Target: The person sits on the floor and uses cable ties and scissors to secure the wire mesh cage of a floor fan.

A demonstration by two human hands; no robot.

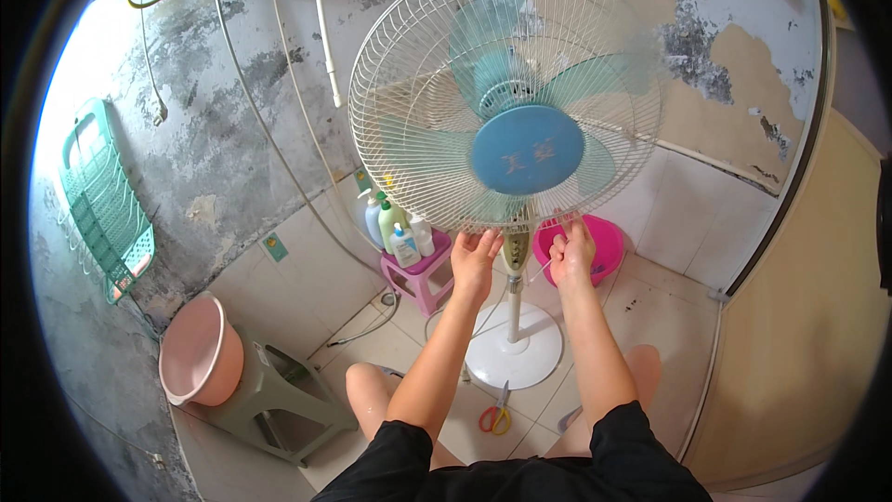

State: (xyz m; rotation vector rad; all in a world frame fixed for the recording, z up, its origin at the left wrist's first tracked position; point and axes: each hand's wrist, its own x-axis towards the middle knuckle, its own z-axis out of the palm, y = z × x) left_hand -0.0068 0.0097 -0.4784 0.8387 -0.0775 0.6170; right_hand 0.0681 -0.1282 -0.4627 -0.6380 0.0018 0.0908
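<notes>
A standing fan rises in front of me, with a white wire guard (pixel 409 130), pale green blades (pixel 595 82) and a blue round centre cap (pixel 528 151). My left hand (pixel 474 265) is at the guard's lower rim, left of the post, its fingertips closed on the rim. On the other side of the post, my right hand (pixel 571 251) is closed in a pinch just under the rim. A thin pale strip (pixel 538 272) sticks out from its fingers toward the post. The fan's round white base (pixel 516 358) stands on the tiles.
Scissors (pixel 496 420) with red and yellow handles lie before the base. A magenta basin (pixel 604 251) sits behind at right; a pink stool (pixel 423 281) with several bottles (pixel 403 246) at left. A pink basin (pixel 206 353) rests against a grey-green stool (pixel 269 400). A green basket (pixel 107 200) hangs left.
</notes>
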